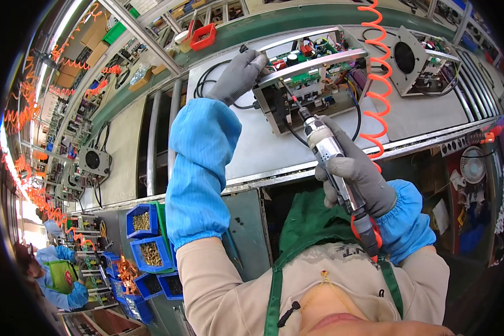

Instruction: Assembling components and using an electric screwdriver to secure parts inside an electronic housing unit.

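One open metal chassis point(313, 84) full of circuit boards sits on the bench point(257, 151); the right hand's point(355, 173) fingers close around one power screwdriver point(327, 147) aimed at it. The left hand's point(241, 74) fingers curl at its corner, grip unclear. A second chassis point(425, 64) stands rightward. Two blue bins point(144, 234) hold brass-coloured fasteners.

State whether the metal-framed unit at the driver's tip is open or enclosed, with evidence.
Open: the metal-framed unit shows green circuit boards and wires between its bare frame rails.
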